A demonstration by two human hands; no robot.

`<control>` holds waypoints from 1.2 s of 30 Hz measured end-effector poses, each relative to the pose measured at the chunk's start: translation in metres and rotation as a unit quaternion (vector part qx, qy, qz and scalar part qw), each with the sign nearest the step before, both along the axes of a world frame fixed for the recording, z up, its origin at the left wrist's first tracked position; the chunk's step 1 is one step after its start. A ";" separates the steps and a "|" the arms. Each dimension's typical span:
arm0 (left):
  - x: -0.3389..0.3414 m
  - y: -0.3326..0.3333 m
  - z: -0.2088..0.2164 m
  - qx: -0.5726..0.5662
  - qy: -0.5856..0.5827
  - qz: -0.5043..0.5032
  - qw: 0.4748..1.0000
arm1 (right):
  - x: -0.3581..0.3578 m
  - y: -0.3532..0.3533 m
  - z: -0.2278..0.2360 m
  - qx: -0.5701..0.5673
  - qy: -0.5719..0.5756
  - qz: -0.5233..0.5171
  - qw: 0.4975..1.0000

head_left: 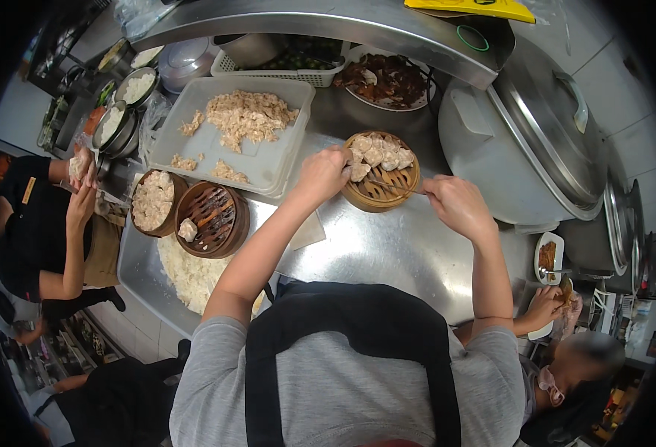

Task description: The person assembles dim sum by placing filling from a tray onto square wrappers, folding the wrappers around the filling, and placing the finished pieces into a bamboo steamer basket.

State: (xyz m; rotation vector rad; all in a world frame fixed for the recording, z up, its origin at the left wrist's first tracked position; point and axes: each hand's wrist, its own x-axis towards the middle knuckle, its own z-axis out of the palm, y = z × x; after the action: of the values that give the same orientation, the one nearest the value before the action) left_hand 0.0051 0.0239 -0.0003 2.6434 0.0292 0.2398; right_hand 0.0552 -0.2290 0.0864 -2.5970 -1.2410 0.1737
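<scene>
A round bamboo steamer [352, 195] stands on the metal counter, with several pale dumplings [378, 151] crowded over its far half and bare slats in its near half. My left hand [323, 173] is closed at the steamer's left rim, beside the nearest dumpling; its fingertips are partly hidden. From the right, my right hand [458, 205] grips a thin metal tool [402, 188], whose shaft reaches over the slats toward the dumplings. Whether its tip is flat or pointed is unclear. To the left, one dumpling [188, 229] sits in a darker steamer [240, 223].
Behind that steamer, a full steamer of dumplings [153, 201] adjoins a plastic tub [283, 160] of pale filling. White chopped food [186, 276] fills a bin below. A large lidded pot [477, 164] flanks my right arm. Co-workers' hands [82, 182] are at the left and right.
</scene>
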 end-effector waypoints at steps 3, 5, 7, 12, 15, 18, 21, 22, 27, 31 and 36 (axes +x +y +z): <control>-0.001 0.001 -0.001 -0.002 0.002 -0.001 1.000 | 0.003 -0.002 -0.009 0.040 0.003 -0.008 0.999; -0.001 0.001 -0.002 -0.011 0.002 0.006 1.000 | 0.002 0.000 -0.012 0.049 0.007 -0.021 0.999; -0.003 0.002 -0.004 -0.055 -0.005 0.014 0.998 | -0.001 0.006 -0.013 0.049 0.069 -0.024 0.996; -0.011 0.002 0.005 -0.066 -0.003 0.009 0.998 | -0.002 0.010 -0.010 0.028 0.061 -0.019 0.998; -0.009 -0.003 0.006 -0.028 -0.078 -0.070 0.994 | 0.002 0.005 -0.005 0.050 0.057 -0.023 0.997; 0.004 -0.004 0.004 0.036 -0.090 -0.170 0.981 | 0.000 -0.001 0.009 0.063 0.048 -0.036 0.996; 0.020 -0.001 0.015 0.059 -0.047 -0.202 0.976 | 0.002 -0.013 0.004 0.068 0.038 -0.044 0.996; 0.025 0.004 0.019 0.055 -0.043 -0.190 0.979 | 0.002 -0.016 -0.001 0.056 0.036 -0.042 0.997; 0.025 0.026 0.012 0.022 0.113 -0.113 0.987 | 0.000 -0.010 -0.024 0.076 0.129 -0.030 0.988; 0.008 0.013 0.016 0.021 0.109 -0.070 0.991 | 0.005 -0.009 -0.033 0.076 0.247 -0.099 0.961; -0.019 0.031 0.016 -0.078 0.028 0.019 0.996 | 0.006 -0.009 -0.024 0.096 0.157 -0.034 0.982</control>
State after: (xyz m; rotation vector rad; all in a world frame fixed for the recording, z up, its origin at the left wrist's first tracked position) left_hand -0.0140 0.0552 0.0161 2.4941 0.1124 0.1701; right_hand 0.0616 -0.2383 0.0622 -2.3316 -1.0029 0.4111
